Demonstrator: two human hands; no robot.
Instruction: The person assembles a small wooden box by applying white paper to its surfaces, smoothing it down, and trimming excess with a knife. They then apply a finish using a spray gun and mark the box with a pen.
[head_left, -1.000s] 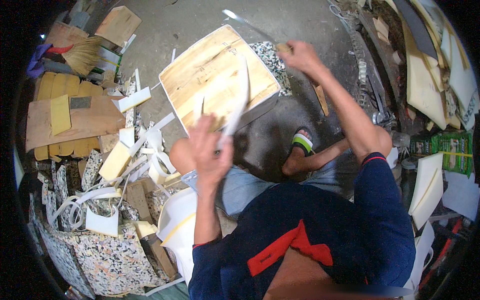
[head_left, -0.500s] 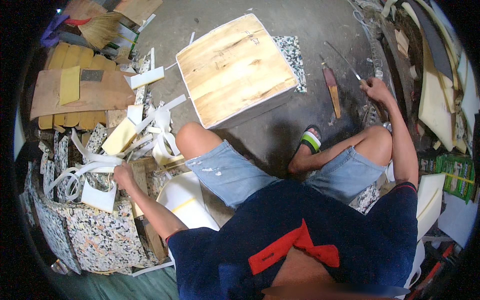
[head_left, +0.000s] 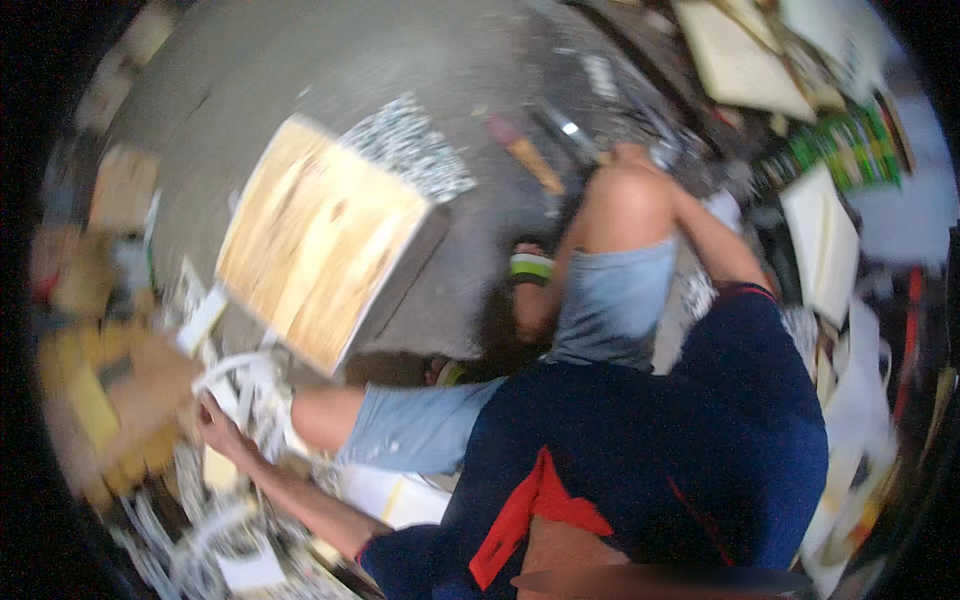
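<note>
My left hand (head_left: pixel 220 430) is closed at the end of a curved white foam strip (head_left: pixel 240 372), over a heap of offcuts left of my knee. Blur softens its fingertips. On the far side of my right knee, my right hand (head_left: pixel 630 152) is mostly hidden. A knife (head_left: pixel 566 127) reaches out from it, its blade smeared by motion and its handle in the grip. Near the blade lies a slim tool (head_left: pixel 525 152) with a dark red middle and a tan end. A box-shaped block with a wooden top (head_left: pixel 320 240) stands on the floor ahead of me.
A speckled foam sheet (head_left: pixel 410 150) lies against the block's far side. Brown and yellow boards (head_left: pixel 130 400) are stacked at the left. Loose white strips (head_left: pixel 210 540) crowd the lower left. Cream foam pieces (head_left: pixel 825 240) and green packs (head_left: pixel 850 150) stand at the right.
The whole view has swung round, so the block now appears lower and further left. My left hand has lifted forward from the looped strips; my right hand has come in behind my knee with the knife.
</note>
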